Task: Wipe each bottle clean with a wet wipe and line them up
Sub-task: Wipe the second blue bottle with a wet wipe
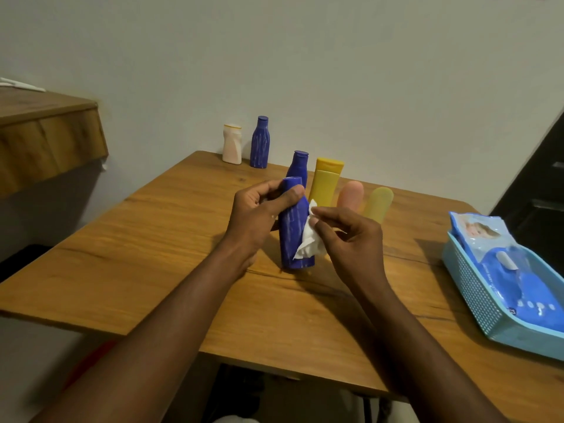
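My left hand (256, 218) grips the neck of a blue bottle (291, 236) that stands on the wooden table (152, 270). My right hand (348, 236) pinches a crumpled white wet wipe (308, 242) against the bottle's right side. Just behind stand another blue bottle (297, 167) and a yellow bottle (325, 186). A pink tube (351, 193) and a pale yellow tube (378, 204) show behind my right hand. At the table's far edge by the wall stand a white bottle (232, 144) and a third blue bottle (260, 142).
A light blue basket (476, 300) holding a blue pack of wet wipes (500, 270) sits at the table's right side. A wooden shelf (45, 138) juts out at the left. A dark door (540, 190) is at the far right.
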Tool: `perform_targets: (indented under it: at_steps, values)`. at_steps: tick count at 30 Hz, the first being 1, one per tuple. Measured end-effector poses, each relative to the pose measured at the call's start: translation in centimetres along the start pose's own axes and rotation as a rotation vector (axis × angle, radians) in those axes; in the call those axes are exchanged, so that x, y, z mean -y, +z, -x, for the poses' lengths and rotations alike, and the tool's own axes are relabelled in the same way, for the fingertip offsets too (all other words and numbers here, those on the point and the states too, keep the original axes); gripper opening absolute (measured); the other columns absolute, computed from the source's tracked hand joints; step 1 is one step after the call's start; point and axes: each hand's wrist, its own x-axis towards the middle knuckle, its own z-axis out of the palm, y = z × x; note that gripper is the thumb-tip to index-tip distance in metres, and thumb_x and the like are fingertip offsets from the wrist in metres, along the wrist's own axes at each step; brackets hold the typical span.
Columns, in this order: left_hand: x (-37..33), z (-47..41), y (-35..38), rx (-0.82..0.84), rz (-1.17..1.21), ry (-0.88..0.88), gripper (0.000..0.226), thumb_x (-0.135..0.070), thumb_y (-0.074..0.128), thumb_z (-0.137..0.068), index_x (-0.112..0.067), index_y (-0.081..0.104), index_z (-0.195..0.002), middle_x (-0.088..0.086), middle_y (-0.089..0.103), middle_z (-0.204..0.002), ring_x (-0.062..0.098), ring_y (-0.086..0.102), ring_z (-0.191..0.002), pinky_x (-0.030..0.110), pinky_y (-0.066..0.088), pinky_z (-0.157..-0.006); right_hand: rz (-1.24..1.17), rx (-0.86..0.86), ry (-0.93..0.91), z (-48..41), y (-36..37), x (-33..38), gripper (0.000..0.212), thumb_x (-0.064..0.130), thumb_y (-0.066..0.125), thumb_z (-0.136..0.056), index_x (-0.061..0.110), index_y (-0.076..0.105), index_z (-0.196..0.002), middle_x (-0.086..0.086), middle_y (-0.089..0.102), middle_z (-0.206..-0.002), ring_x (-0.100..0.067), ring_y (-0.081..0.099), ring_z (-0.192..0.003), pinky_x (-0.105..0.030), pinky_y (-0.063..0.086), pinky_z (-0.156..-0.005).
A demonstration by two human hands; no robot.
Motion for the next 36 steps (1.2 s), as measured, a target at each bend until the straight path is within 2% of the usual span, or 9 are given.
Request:
perform_targets:
  at_steps: [6, 10, 15, 21, 25, 27, 30, 32, 36]
  values:
    - [0.1, -0.3, -0.2, 0.021, -0.014, -0.051, 0.021, -0.025, 0.077, -0.093, -0.017, 0.076, -0.113, 0.000, 0.080, -0.103, 0.019, 0.078, -0.095, 0.040, 0.066, -0.081, 0.005, 0.060, -0.088, -0.5, 0.6, 0.3, 0.026, 0.015, 0.068, -0.096, 0.014, 0.071, -0.122, 0.002, 0.070, -0.120, -0.013, 0.065, -0.114, -0.033, 0.060, -0.082]
    - [0.6, -0.3, -0.4, -0.028, -0.002, -0.069, 0.016, -0.029, 0.078, -0.092, -0.020, 0.076, -0.105, -0.001, 0.080, -0.097, 0.013, 0.077, -0.086, 0.031, 0.064, -0.072, 0.061, 0.123, -0.067, -0.1, 0.1, 0.0, 0.014, 0.012, 0.073, -0.090, 0.017, 0.077, -0.103, 0.004, 0.071, -0.104, -0.012, 0.068, -0.100, -0.036, 0.061, -0.074]
    - [0.9, -0.4, -0.6, -0.047, -0.005, -0.068, 0.022, -0.032, 0.080, -0.091, -0.017, 0.076, -0.107, 0.006, 0.079, -0.103, 0.016, 0.075, -0.087, 0.034, 0.064, -0.077, 0.121, 0.282, -0.080, 0.3, -0.2, -0.2, 0.014, 0.010, 0.075, -0.086, 0.019, 0.080, -0.095, 0.010, 0.072, -0.093, -0.011, 0.067, -0.090, -0.034, 0.060, -0.072]
    - [1.2, -0.2, -0.5, 0.002, -0.032, -0.093, 0.020, -0.031, 0.082, -0.089, -0.019, 0.075, -0.103, 0.001, 0.079, -0.097, 0.015, 0.077, -0.082, 0.032, 0.064, -0.071, 0.152, 0.093, -0.200, -0.2, 0.4, -0.2, 0.019, 0.013, 0.069, -0.094, 0.014, 0.074, -0.113, 0.001, 0.070, -0.108, -0.010, 0.065, -0.101, -0.014, 0.050, -0.074]
    - [1.5, -0.2, -0.5, 0.017, -0.040, -0.094, 0.026, -0.033, 0.083, -0.089, -0.014, 0.074, -0.103, 0.003, 0.077, -0.095, 0.018, 0.076, -0.081, 0.032, 0.063, -0.072, 0.230, 0.075, -0.232, 0.0, 0.8, -0.1, 0.022, 0.017, 0.062, -0.099, 0.015, 0.070, -0.119, 0.001, 0.066, -0.113, -0.008, 0.061, -0.103, -0.021, 0.051, -0.082]
    - [1.5, -0.3, -0.6, -0.002, -0.036, -0.095, 0.030, -0.033, 0.084, -0.087, -0.010, 0.074, -0.103, 0.003, 0.077, -0.091, 0.018, 0.074, -0.080, 0.036, 0.064, -0.075, 0.251, 0.116, -0.256, 0.2, 0.6, 0.1, 0.021, 0.020, 0.061, -0.095, 0.014, 0.071, -0.112, 0.001, 0.066, -0.108, -0.009, 0.062, -0.098, -0.023, 0.053, -0.078]
    - [1.6, -0.4, -0.7, -0.033, -0.061, -0.081, 0.034, -0.034, 0.085, -0.086, -0.010, 0.074, -0.107, -0.002, 0.077, -0.089, 0.014, 0.074, -0.078, 0.031, 0.063, -0.072, 0.258, 0.260, -0.257, 0.8, 0.5, 0.5, 0.024, 0.035, 0.059, -0.083, 0.019, 0.072, -0.094, 0.004, 0.066, -0.095, -0.009, 0.063, -0.087, -0.024, 0.056, -0.070]
    - [1.7, -0.4, -0.8, -0.043, -0.066, -0.077, 0.037, -0.034, 0.086, -0.085, -0.010, 0.074, -0.110, -0.001, 0.077, -0.093, 0.014, 0.075, -0.080, 0.030, 0.062, -0.070, 0.279, 0.295, -0.235, 0.9, 0.6, 0.6, 0.025, 0.041, 0.060, -0.080, 0.022, 0.072, -0.092, 0.006, 0.065, -0.093, -0.008, 0.063, -0.085, -0.024, 0.056, -0.070]
    - [1.9, -0.6, -0.8, -0.001, -0.065, -0.092, 0.040, -0.034, 0.085, -0.086, -0.007, 0.072, -0.112, 0.000, 0.076, -0.091, 0.014, 0.075, -0.080, 0.031, 0.061, -0.072, 0.291, 0.118, -0.279, 0.3, 0.7, 0.1, 0.018, 0.018, 0.067, -0.090, 0.016, 0.072, -0.108, 0.001, 0.067, -0.104, -0.009, 0.063, -0.094, -0.030, 0.058, -0.078]
